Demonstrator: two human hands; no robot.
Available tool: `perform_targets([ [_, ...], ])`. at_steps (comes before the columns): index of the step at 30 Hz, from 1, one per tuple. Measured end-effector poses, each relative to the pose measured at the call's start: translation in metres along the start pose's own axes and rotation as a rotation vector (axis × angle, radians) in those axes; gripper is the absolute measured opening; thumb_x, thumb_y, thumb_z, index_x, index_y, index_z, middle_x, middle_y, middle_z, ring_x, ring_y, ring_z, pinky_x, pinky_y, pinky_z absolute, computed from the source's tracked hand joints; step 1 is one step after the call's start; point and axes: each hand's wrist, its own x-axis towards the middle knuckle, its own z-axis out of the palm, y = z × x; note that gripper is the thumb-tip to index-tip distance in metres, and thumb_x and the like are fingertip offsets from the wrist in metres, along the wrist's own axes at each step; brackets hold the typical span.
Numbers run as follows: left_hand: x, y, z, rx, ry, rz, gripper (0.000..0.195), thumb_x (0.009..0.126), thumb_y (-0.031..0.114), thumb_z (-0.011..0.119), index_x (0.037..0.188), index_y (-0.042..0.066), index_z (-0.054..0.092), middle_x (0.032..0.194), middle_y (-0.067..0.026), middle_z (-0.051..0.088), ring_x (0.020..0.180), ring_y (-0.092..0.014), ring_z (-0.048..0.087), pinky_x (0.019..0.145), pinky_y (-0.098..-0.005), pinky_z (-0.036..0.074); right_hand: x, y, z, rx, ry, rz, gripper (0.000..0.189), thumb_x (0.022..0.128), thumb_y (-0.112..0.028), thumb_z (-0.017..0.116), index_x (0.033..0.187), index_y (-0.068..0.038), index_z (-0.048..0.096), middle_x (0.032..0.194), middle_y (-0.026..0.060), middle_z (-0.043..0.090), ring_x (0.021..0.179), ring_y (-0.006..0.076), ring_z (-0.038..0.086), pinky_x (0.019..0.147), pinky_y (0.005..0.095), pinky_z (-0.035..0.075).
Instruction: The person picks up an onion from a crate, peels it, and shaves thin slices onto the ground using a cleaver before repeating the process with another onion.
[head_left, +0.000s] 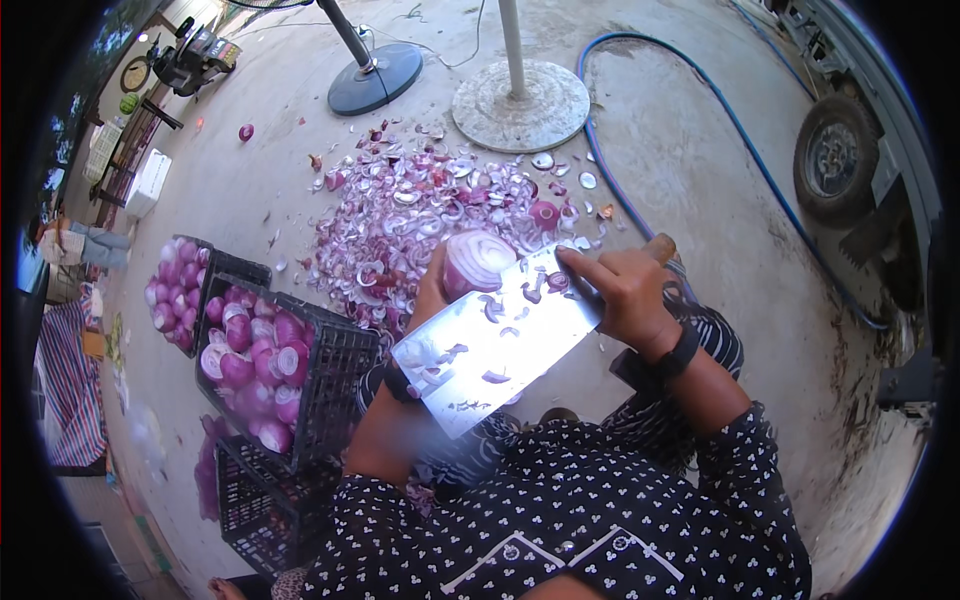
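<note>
My right hand (634, 296) grips a broad cleaver by its wooden handle (660, 247), the forefinger stretched along the blade. The bright cleaver blade (517, 330) slants down to the left across my lap, with bits of purple onion skin stuck to its face. In my left hand (429, 294) is a large red onion (478, 262), its cut face showing pale rings. The blade's upper edge lies against or just in front of the onion; I cannot tell if it touches. Part of the left hand and wrist is hidden behind the blade.
Onion peelings (420, 210) lie heaped on the concrete floor ahead. At the left, a black plastic crate (330, 375) holds peeled red onions (259, 352). Beyond the heap stand two round pole bases (521, 105). A blue hose (705, 82) curves past a vehicle wheel (834, 161).
</note>
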Motion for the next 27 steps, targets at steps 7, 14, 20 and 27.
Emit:
perform_targets([
  [7, 0.004, -0.01, -0.021, 0.425, -0.094, 0.233, 0.065, 0.076, 0.014, 0.073, 0.129, 0.002, 0.038, 0.115, -0.0156, 0.057, 0.101, -0.022, 0.061, 0.085, -0.0339, 0.053, 0.001, 0.003, 0.001, -0.03, 0.026, -0.031, 0.045, 0.067, -0.014, 0.067, 0.111, -0.016, 0.063, 0.059, 0.0032, 0.048, 0.054, 0.0224, 0.052, 0.053, 0.0362, 0.041],
  [14, 0.005, -0.009, 0.011, 0.223, 0.098, 0.114, 0.061, 0.075, 0.012, 0.073, 0.127, 0.006, 0.041, 0.114, -0.013, 0.057, 0.101, -0.022, 0.061, 0.085, -0.034, 0.053, 0.004, -0.004, 0.007, -0.039, 0.043, -0.021, 0.044, 0.068, -0.015, 0.066, 0.112, -0.016, 0.062, 0.06, 0.0025, 0.048, 0.055, 0.0213, 0.053, 0.052, 0.0357, 0.04],
  [20, 0.019, -0.033, -0.007, 0.29, 0.054, 0.275, 0.065, 0.072, 0.007, 0.073, 0.127, 0.006, 0.038, 0.116, -0.0138, 0.055, 0.103, -0.023, 0.06, 0.086, -0.0331, 0.053, 0.007, -0.008, 0.012, -0.012, 0.028, -0.026, 0.042, 0.07, -0.014, 0.066, 0.111, -0.015, 0.062, 0.06, 0.0024, 0.049, 0.055, 0.0209, 0.053, 0.052, 0.036, 0.04],
  [27, 0.011, -0.026, -0.014, 0.093, -0.157, 0.286, 0.044, 0.09, 0.017, 0.053, 0.126, 0.005, 0.031, 0.12, -0.018, 0.05, 0.105, -0.027, 0.059, 0.086, -0.0401, 0.053, 0.002, 0.009, 0.009, -0.072, 0.052, 0.065, 0.043, 0.069, -0.015, 0.068, 0.111, -0.017, 0.063, 0.059, 0.004, 0.048, 0.053, 0.023, 0.052, 0.051, 0.0373, 0.039],
])
